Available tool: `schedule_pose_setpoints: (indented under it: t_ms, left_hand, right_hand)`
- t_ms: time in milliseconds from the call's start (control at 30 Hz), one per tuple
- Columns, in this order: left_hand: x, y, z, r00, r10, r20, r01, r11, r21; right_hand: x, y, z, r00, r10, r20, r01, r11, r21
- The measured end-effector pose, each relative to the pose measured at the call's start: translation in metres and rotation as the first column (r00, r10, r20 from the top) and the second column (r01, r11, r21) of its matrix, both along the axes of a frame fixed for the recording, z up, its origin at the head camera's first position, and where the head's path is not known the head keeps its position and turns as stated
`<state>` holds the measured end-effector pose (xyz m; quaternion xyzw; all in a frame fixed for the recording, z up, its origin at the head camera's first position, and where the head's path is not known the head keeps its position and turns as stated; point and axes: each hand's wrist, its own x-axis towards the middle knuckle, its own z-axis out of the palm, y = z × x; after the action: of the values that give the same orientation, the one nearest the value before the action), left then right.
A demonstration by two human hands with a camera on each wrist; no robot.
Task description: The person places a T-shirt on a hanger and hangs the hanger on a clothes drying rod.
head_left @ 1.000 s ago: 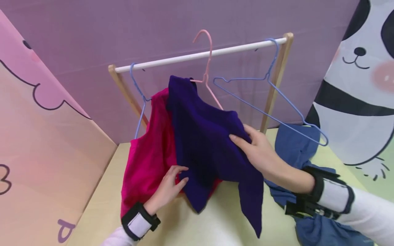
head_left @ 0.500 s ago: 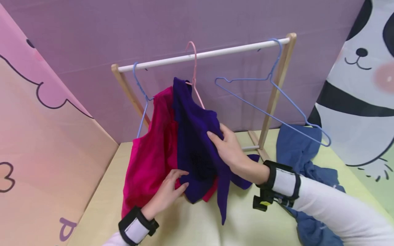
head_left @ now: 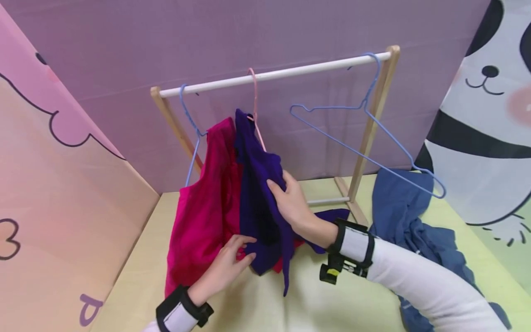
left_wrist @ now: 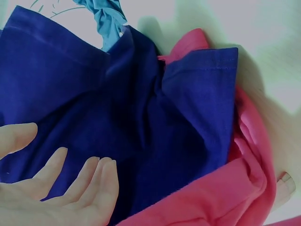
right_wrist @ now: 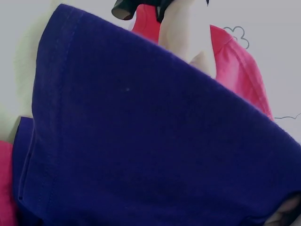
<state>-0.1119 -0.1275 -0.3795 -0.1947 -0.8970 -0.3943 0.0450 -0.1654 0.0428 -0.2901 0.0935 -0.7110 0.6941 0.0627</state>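
A dark purple top [head_left: 259,184] hangs from a pink hanger [head_left: 255,97], whose hook meets the white rail [head_left: 315,68]; whether it bears weight there I cannot tell. With thumb and fingers, my right hand [head_left: 292,203] pinches the top's right shoulder edge. The hanger's lower part is hidden by cloth. My left hand [head_left: 227,260] is beside the lower left of the purple top, in front of a magenta top [head_left: 199,230], its fingers loosely bent. In the left wrist view those fingers hold nothing. Purple cloth [right_wrist: 141,117] covers most of the right wrist view.
A blue hanger [head_left: 192,115] carries the magenta top at the rail's left. A bare blue hanger [head_left: 365,106] hangs at the right, near the wooden post [head_left: 375,120]. Blue cloth [head_left: 402,198] lies on the yellow table [head_left: 327,304]. Printed walls stand around.
My right hand has moved left with the purple top, and the pink hanger's hook has come down and left to the rail. The left hand has hardly moved.
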Motion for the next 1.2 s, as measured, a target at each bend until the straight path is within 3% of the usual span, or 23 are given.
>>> schedule_pose_setpoints:
  t_ms: [300, 433, 533, 667, 800, 900, 1033, 1200]
  left_hand:
    - [0.004, 0.0, 0.006, 0.998, -0.06, 0.037, 0.058, 0.998, 0.029]
    - [0.006, -0.001, 0.008, 0.983, -0.167, 0.073, 0.167, 0.986, 0.005]
    - [0.01, -0.002, 0.007, 0.954, -0.283, 0.098, 0.289, 0.956, -0.044]
    - [0.018, 0.001, 0.006, 0.899, -0.424, 0.114, 0.432, 0.9, -0.061]
    - [0.028, 0.009, 0.009, 0.829, -0.515, 0.218, 0.523, 0.852, 0.026]
    - [0.035, 0.018, 0.01, 0.78, -0.543, 0.309, 0.539, 0.835, 0.108]
    - [0.039, 0.03, 0.01, 0.79, -0.541, 0.29, 0.538, 0.837, 0.095]
    - [0.037, 0.051, 0.01, 0.837, -0.511, 0.197, 0.515, 0.856, 0.032]
  right_hand:
    - [-0.005, -0.006, -0.007, 0.998, 0.028, -0.058, -0.024, 0.997, 0.067]
    - [-0.005, -0.008, -0.008, 0.998, 0.048, -0.044, -0.04, 0.984, 0.175]
    - [-0.005, -0.008, -0.01, 0.996, 0.078, -0.037, -0.067, 0.968, 0.243]
    - [-0.004, -0.007, -0.015, 0.989, 0.134, -0.058, -0.115, 0.96, 0.255]
    - [-0.001, -0.005, -0.021, 0.975, 0.218, -0.043, -0.205, 0.957, 0.203]
    - [0.002, -0.002, -0.025, 0.956, 0.292, -0.039, -0.281, 0.943, 0.177]
    - [0.008, 0.003, -0.029, 0.924, 0.379, -0.052, -0.361, 0.909, 0.207]
    - [0.015, 0.007, -0.03, 0.909, 0.406, -0.09, -0.363, 0.88, 0.306]
